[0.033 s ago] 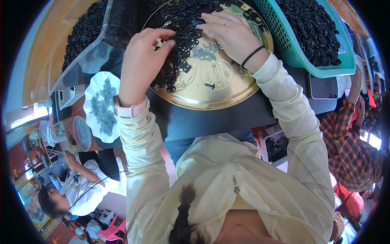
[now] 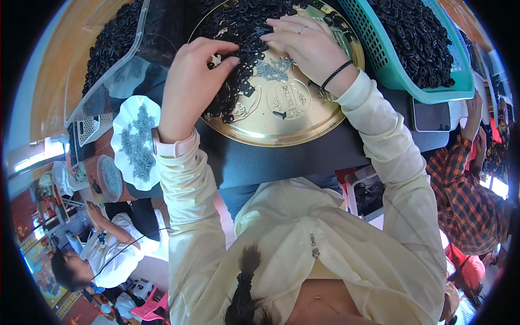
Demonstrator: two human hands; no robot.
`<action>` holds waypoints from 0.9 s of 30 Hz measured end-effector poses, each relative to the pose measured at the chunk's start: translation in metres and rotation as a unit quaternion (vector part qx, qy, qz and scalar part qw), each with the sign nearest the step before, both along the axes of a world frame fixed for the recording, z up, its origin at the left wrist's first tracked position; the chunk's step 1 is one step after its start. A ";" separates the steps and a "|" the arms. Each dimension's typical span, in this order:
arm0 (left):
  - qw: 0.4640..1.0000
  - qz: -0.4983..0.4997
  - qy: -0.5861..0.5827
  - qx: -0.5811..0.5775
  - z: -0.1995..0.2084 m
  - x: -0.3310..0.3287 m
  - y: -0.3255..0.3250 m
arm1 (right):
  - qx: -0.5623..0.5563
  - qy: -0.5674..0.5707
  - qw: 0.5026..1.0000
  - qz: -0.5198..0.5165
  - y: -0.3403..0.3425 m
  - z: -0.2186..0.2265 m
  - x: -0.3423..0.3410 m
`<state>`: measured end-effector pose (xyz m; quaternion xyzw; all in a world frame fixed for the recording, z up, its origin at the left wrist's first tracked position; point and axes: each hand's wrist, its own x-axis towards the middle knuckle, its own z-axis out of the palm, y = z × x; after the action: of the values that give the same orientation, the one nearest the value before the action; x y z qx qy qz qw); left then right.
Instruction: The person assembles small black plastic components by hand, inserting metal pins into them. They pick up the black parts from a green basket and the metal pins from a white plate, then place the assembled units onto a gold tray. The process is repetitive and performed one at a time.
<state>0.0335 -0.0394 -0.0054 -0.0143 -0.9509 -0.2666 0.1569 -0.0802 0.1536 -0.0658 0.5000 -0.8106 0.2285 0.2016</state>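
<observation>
A round gold tray (image 2: 319, 127) holds a heap of small black plastic pieces (image 2: 238, 81) with holes in them. Silvery screws (image 2: 273, 69) lie in a small pile at its middle, and one dark piece (image 2: 279, 115) sits alone nearer the front rim. My left hand (image 2: 189, 81) hovers at the left of the heap, thumb and forefinger apart with a gap between them. Over the tray's right half, my right hand (image 2: 319, 51) reaches leftward, fingers stretched to the edge of the black pieces. Its thumb is hidden.
Left of the tray stands a white scalloped dish (image 2: 119, 154) of screws, with a clear bin (image 2: 111, 75) of black pieces behind. A green basket (image 2: 452, 96) full of black pieces is at the right, a phone (image 2: 431, 117) before it. People sit at both sides.
My left hand has shifted slightly to the right over the black pieces. The right hand has barely moved.
</observation>
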 end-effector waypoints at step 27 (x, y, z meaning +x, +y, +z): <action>0.982 0.044 0.131 -0.130 -0.022 -0.014 0.020 | 0.006 -0.007 0.999 -0.051 0.001 0.013 0.011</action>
<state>0.0197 -0.0190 -0.0273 -0.0271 -0.9484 -0.1297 0.2882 -0.0693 0.1545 -0.0529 0.4578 -0.8376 0.2170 0.2041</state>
